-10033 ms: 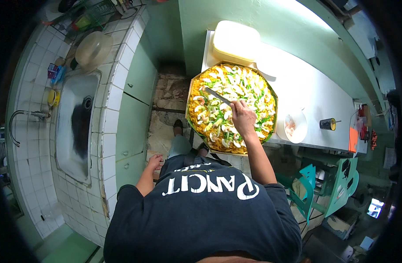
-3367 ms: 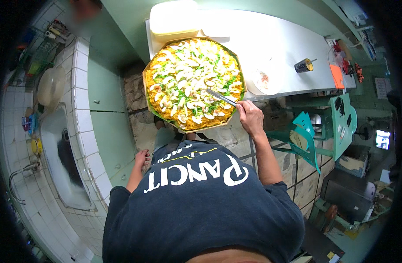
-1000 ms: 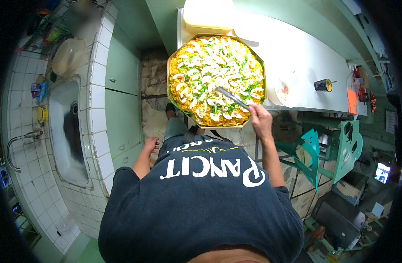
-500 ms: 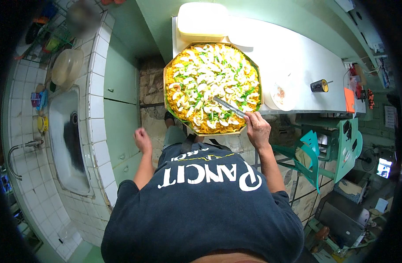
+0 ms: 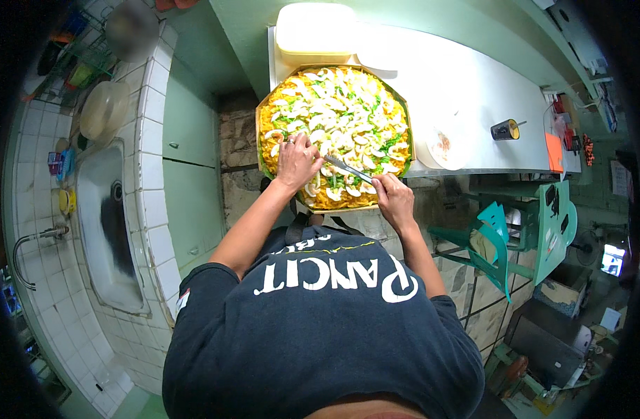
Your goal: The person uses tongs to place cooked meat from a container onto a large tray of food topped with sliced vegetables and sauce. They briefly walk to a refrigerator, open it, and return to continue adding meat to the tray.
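Observation:
A big octagonal tray is heaped with yellow-orange noodles, strewn with white slices like boiled egg and chopped greens. My right hand holds metal tongs by the handle end at the tray's near right edge. The tongs slant left over the food, their tips close to my left fingers. Over the left part of the tray, my left hand is reaching down with its fingers bent together at the topping. What lies between those fingertips is hidden.
Behind the tray stands a pale lidded container. On the white table to the right are a whitish bowl with scraps and a black cup. A teal chair is at the right; a tiled counter with a sink runs along the left.
My left hand has come up from beside my body and onto the food. My right hand and the tongs have shifted slightly left.

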{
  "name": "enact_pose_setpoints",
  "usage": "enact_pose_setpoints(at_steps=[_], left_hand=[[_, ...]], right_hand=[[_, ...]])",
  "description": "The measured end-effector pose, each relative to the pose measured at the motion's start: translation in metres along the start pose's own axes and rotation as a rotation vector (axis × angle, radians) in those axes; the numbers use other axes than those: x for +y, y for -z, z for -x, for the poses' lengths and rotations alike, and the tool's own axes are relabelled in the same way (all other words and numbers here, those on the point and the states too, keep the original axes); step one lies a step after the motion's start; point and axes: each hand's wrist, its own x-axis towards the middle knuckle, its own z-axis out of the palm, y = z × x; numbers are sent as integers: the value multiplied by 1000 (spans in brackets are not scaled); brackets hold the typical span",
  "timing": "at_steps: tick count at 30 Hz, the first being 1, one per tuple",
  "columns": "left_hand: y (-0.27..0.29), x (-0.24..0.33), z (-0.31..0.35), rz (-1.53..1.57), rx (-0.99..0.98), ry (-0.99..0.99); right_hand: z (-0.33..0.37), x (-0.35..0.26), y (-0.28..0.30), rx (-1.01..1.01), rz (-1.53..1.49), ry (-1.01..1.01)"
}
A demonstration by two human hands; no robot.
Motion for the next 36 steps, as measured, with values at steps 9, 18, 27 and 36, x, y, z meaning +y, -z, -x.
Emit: enact_pose_setpoints(at_steps=[9, 18, 27, 36], left_hand=[[16, -27, 0, -10, 159, 126], [37, -159, 84, -65, 168, 766], [-12, -252, 243, -20, -204, 1137], [-72, -251, 354, 395, -152, 1527]], right_hand=[[-2, -4, 2, 7, -14, -9], [-4, -13, 2, -26, 8, -12], [-10, 61, 74, 336, -393, -336], [-15, 165, 147, 386, 455, -478]])
